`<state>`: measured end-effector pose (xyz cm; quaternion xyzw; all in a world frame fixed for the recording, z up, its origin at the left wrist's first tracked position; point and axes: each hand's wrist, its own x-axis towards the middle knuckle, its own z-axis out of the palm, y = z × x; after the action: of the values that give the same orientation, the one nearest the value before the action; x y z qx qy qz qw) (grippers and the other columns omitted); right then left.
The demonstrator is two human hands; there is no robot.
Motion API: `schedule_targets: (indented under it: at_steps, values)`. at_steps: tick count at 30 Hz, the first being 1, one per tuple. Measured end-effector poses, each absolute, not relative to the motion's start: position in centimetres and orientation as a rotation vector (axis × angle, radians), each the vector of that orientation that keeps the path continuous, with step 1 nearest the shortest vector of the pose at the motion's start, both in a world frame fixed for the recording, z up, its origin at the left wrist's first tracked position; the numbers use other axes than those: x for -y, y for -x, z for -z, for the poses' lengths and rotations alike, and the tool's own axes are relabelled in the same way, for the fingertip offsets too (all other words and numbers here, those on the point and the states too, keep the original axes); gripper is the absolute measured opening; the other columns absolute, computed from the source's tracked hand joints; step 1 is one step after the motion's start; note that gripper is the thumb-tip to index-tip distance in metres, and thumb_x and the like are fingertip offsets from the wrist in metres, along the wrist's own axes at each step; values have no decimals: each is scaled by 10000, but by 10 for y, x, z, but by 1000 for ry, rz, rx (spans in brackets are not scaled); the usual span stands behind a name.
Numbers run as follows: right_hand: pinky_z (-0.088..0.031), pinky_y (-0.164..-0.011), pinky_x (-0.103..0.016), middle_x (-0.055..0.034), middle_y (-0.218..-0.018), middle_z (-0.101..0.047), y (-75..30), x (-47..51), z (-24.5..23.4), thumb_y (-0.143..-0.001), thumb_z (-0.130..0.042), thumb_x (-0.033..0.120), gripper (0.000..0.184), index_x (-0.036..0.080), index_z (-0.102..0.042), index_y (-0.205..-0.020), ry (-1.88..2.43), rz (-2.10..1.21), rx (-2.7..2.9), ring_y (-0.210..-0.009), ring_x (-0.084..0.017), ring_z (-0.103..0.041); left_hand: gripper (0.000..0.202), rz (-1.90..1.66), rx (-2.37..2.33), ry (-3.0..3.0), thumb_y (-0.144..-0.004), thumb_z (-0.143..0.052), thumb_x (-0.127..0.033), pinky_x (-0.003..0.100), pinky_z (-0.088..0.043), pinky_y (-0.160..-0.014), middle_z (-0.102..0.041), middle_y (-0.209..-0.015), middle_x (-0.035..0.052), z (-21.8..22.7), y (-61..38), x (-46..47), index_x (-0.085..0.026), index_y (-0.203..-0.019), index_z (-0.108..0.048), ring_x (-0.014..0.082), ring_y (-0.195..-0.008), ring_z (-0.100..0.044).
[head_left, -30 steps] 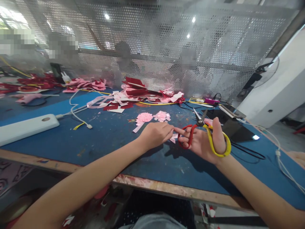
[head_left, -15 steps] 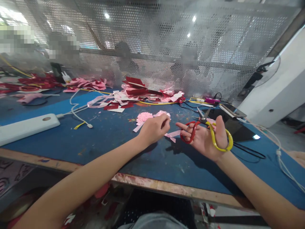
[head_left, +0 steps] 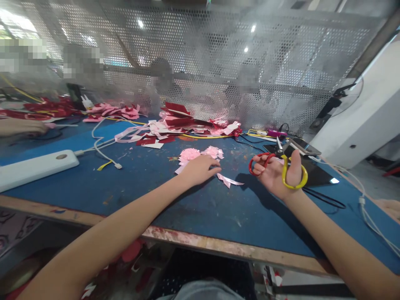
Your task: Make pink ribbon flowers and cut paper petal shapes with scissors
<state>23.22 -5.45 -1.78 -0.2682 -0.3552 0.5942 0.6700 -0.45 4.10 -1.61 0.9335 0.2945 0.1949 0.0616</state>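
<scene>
My right hand [head_left: 276, 177] holds scissors with one red and one yellow handle [head_left: 303, 177], its thumb and fingers through the loops and the blades pointing away. My left hand [head_left: 200, 168] is low over the table, thumb and fingers slightly apart, nothing seen in its grasp. Just beyond it lie a frilly pink flower [head_left: 188, 154] and a second, paler pink-and-white one [head_left: 213, 151]; the hand partly covers them. To its right a pink ribbon piece [head_left: 229, 181] lies on the blue table [head_left: 200, 212].
A heap of red, pink and white pieces [head_left: 178, 121] lies at the back before a perforated metal screen [head_left: 203, 50]. A white power strip [head_left: 39, 168] and cables sit left. Dark flat devices [head_left: 312, 171] are at right. Another person's hand [head_left: 23, 127] reaches in far left.
My left hand's fingers have loosened from a pinch and lowered. The right hand with the scissors has shifted right, its blades now nearer together. Another person's hand has come in at far left.
</scene>
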Motion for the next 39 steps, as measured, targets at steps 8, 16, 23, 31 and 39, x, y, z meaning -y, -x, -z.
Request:
schedule_targets:
  at_steps: [8, 16, 23, 31, 39]
  values:
    - [-399, -596, -358, -67, -814, -621, -221, 59, 14, -738, -299, 788, 644, 233, -621, -684, 704, -1339, 955, -571, -167, -454, 207, -579, -674, -2639, -829, -585, -339, 232, -437, -693, -717, -812, 30, 23, -1, -40, -196, -818, -734, 151, -753, -630]
    - [-316, -519, -314, -27, -650, -538, -228, 65, 16, -655, -541, 738, 520, 225, -547, -742, 1106, -964, 1651, -534, -168, -434, 272, -1103, -755, -2597, -912, -453, -304, 252, -457, -784, -717, -954, 36, 8, 0, -18, -185, -962, -692, 155, -873, -644]
    - [-232, -501, -269, 27, -528, -425, -226, 78, 15, -760, -459, 693, 507, 197, -431, -657, 1508, -527, 2148, -497, -116, -335, 269, -1491, -966, -2202, -920, -418, -340, 221, -457, -648, -674, -743, -3, -1, 5, -10, -183, -909, -637, 112, -650, -613]
    - [-306, -453, -246, 11, -577, -477, -213, 81, 17, -760, -414, 719, 535, 190, -436, -688, 1425, -827, 2067, -472, -117, -433, 285, -1249, -890, -2320, -936, -336, -340, 199, -403, -581, -546, -607, -48, 0, 6, -6, -192, -782, -524, 87, -546, -531]
    - [-373, -435, -232, -25, -628, -537, -218, 84, 29, -805, -319, 724, 574, 176, -481, -755, 1244, -1036, 1951, -467, -117, -482, 290, -934, -836, -2723, -933, -324, -316, 213, -349, -571, -558, -641, -37, 2, 2, 1, -207, -793, -554, 112, -589, -532]
